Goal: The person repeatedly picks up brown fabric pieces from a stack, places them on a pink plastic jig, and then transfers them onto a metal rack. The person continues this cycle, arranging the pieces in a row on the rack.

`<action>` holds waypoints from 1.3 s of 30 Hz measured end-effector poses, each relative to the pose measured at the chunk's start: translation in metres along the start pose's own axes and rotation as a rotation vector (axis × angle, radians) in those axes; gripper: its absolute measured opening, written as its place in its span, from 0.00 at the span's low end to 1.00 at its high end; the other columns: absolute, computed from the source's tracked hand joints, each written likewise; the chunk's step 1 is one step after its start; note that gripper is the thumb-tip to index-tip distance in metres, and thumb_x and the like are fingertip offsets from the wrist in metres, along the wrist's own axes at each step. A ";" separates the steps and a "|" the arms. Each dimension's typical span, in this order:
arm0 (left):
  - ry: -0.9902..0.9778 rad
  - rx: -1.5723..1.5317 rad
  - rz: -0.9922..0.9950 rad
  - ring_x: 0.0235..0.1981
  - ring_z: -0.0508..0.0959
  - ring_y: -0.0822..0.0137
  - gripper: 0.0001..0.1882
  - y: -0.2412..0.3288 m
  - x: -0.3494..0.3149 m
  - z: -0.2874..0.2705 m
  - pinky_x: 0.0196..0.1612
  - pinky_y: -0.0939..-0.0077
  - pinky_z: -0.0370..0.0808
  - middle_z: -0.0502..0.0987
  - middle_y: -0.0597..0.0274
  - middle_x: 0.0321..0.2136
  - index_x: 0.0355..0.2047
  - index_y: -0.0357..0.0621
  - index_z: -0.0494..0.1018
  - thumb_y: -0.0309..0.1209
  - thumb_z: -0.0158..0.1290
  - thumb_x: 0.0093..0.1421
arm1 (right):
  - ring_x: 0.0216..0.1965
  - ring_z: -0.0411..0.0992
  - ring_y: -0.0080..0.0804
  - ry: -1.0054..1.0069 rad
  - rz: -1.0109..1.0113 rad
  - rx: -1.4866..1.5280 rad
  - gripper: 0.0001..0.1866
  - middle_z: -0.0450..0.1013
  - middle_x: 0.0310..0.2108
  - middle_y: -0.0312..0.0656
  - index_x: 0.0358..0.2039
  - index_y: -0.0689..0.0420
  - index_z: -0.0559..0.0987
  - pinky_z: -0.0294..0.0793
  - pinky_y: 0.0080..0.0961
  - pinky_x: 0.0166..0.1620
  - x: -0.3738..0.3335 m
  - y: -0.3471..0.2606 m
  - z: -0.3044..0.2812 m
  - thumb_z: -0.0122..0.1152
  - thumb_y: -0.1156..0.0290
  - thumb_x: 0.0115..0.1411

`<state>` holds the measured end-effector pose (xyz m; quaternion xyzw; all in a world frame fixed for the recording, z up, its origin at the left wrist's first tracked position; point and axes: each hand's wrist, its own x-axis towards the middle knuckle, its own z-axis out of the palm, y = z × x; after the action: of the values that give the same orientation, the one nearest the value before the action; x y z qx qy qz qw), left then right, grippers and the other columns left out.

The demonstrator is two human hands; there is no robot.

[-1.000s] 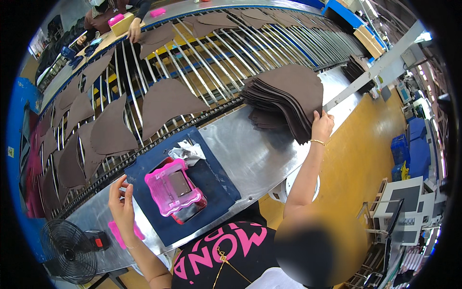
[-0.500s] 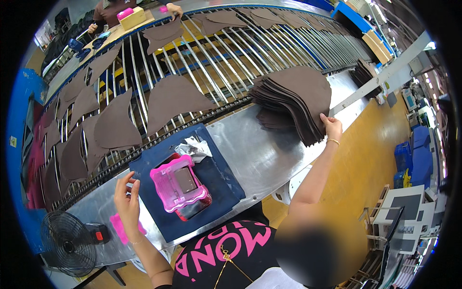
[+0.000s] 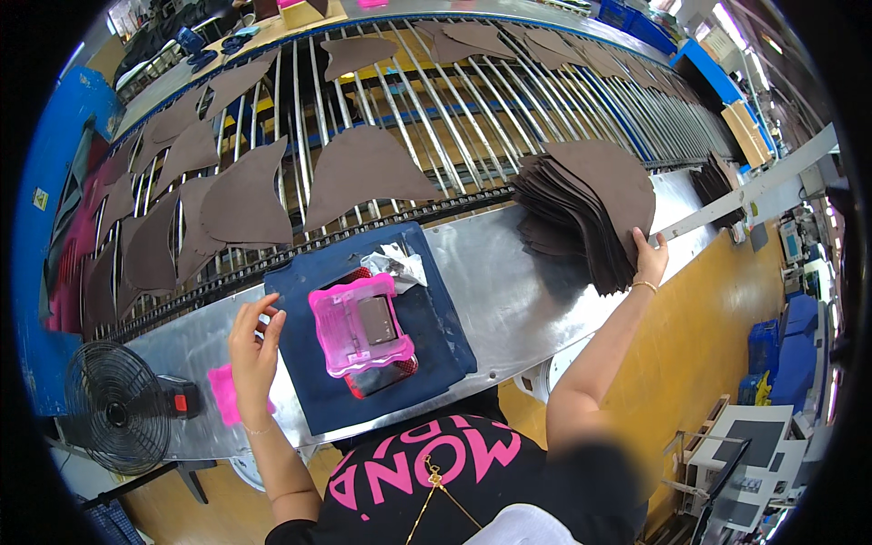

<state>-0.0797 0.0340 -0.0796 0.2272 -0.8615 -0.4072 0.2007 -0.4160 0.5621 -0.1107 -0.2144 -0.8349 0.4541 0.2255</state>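
Note:
My right hand (image 3: 649, 261) is at the right edge of a thick stack of brown cut sheet pieces (image 3: 604, 186), its fingertips gripping the top piece's rim. How many layers it grips is hidden. The stack fans out in curved layers on the metal table. Over the table's left part my left hand (image 3: 256, 350) is raised, empty, its fingers loosely bent and apart. Beside it lies a navy mat (image 3: 445, 341) carrying a pink translucent scalloped tray (image 3: 341, 327) with a dark rectangular item (image 3: 377, 320) in it. Crumpled silver-white wrapping (image 3: 400, 265) rests behind the tray.
Beyond the metal table (image 3: 472, 263) runs a roller conveyor (image 3: 436, 136) bearing several brown pieces (image 3: 363, 173). A black fan (image 3: 118, 409) and a pink item (image 3: 222, 392) are at the left. A pale metal bar (image 3: 745, 191) slants across the right side.
The whole view has shifted, so the table and conveyor sit further right. My right hand stays at the stack's edge. My left hand remains raised and empty.

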 end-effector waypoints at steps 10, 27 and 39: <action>0.017 0.011 -0.010 0.24 0.68 0.73 0.11 -0.001 -0.002 -0.003 0.25 0.80 0.63 0.72 0.65 0.27 0.41 0.44 0.76 0.28 0.56 0.58 | 0.18 0.72 0.29 -0.185 -0.039 0.039 0.15 0.73 0.34 0.46 0.50 0.63 0.66 0.69 0.20 0.18 -0.051 -0.076 0.005 0.46 0.70 0.65; 0.047 -0.718 -0.144 0.15 0.74 0.74 0.15 0.035 0.011 -0.040 0.17 0.84 0.69 0.74 0.64 0.23 0.43 0.36 0.70 0.31 0.57 0.58 | 0.19 0.72 0.22 -1.056 -0.726 0.566 0.13 0.73 0.27 0.38 0.43 0.62 0.69 0.73 0.17 0.23 -0.267 -0.217 0.056 0.59 0.74 0.59; 0.430 -0.251 -0.018 0.19 0.73 0.81 0.08 0.006 -0.022 -0.118 0.20 0.89 0.66 0.73 0.69 0.19 0.35 0.38 0.77 0.30 0.56 0.59 | 0.28 0.76 0.33 -0.983 -1.367 0.412 0.06 0.78 0.27 0.37 0.28 0.57 0.78 0.69 0.35 0.38 -0.320 -0.178 0.091 0.64 0.80 0.48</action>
<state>-0.0005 -0.0223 -0.0095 0.2897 -0.7398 -0.4550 0.4022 -0.2372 0.2337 -0.0613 0.6003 -0.6845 0.4022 0.0968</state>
